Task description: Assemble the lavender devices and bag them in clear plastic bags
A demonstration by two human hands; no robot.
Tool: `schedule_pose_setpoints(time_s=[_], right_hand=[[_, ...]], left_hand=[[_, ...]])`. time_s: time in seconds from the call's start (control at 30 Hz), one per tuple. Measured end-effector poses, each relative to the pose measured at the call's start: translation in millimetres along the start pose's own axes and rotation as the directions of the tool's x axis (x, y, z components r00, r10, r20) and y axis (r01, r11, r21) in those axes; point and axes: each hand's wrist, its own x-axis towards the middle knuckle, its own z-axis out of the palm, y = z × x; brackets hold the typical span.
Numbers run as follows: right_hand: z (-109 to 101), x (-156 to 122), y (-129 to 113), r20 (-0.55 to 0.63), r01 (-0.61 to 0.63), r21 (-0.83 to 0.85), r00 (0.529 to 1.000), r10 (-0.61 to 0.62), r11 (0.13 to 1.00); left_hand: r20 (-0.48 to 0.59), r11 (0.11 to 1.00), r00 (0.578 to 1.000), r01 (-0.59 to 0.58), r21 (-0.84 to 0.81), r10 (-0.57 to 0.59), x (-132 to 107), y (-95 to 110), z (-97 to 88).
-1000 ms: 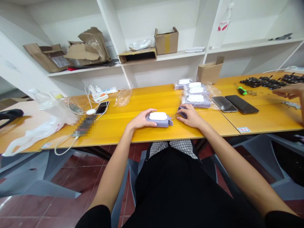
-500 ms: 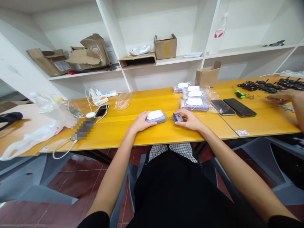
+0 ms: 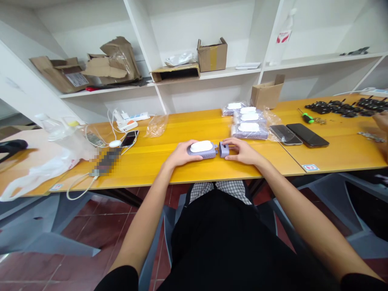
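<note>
A purple device with a white top (image 3: 202, 149) lies on the yellow table (image 3: 169, 161) in front of me. My left hand (image 3: 179, 154) is wrapped round its left end. My right hand (image 3: 242, 150) pinches a small purple end piece (image 3: 224, 149) close against the device's right end. Whether the two parts touch I cannot tell. A stack of bagged devices of the same kind (image 3: 247, 123) sits just behind my right hand.
Two dark phones (image 3: 298, 134) lie to the right, with a green-handled screwdriver (image 3: 306, 116) and several black parts (image 3: 345, 107) beyond. Another person's hand (image 3: 382, 120) is at the far right edge. Left are a phone on a cable (image 3: 129, 139), a power strip (image 3: 129, 121) and plastic bags (image 3: 54, 153). Shelves hold cardboard boxes (image 3: 212, 54).
My right hand has brought the small purple piece leftward, closing the gap to the device; the spring seen between them earlier no longer shows. The other person's hand has drawn back right.
</note>
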Motion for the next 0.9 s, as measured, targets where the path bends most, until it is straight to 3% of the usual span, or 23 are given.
schedule_pose_setpoints(time_s=[0.37,0.9], right_hand=[[2.6,1.3,6.9,0.067,-0.049,-0.009,0.997,0.049,0.999],[1.8,1.7,9.8,0.003,-0.099,-0.068,0.995,0.099,0.993]], left_hand=[[0.073,0.995,0.997,-0.031,0.093,0.024,1.6,0.5,1.7],[0.052,0.993,0.998,-0.045,0.108,0.040,1.9,1.0,4.7]])
